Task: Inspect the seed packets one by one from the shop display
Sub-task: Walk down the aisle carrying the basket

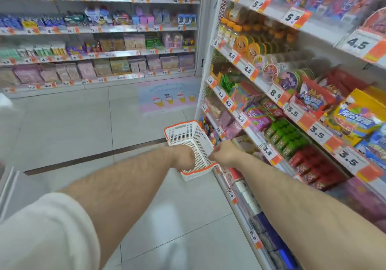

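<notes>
A white mesh shopping basket (188,136) with an orange rim hangs in front of me over the tiled floor, and nothing shows inside it. My left hand (183,158) grips its near left edge with curled fingers. My right hand (224,153) grips its near right edge the same way. Both arms reach forward from the bottom of the view. No seed packets can be made out among the goods on display.
Close on my right runs a shelf unit (292,111) packed with sweets and snack packs behind orange price tags. Another shelf wall (100,40) of small packaged goods stands across the aisle ahead. A pastel ice-cream floor sticker (167,98) lies at its foot.
</notes>
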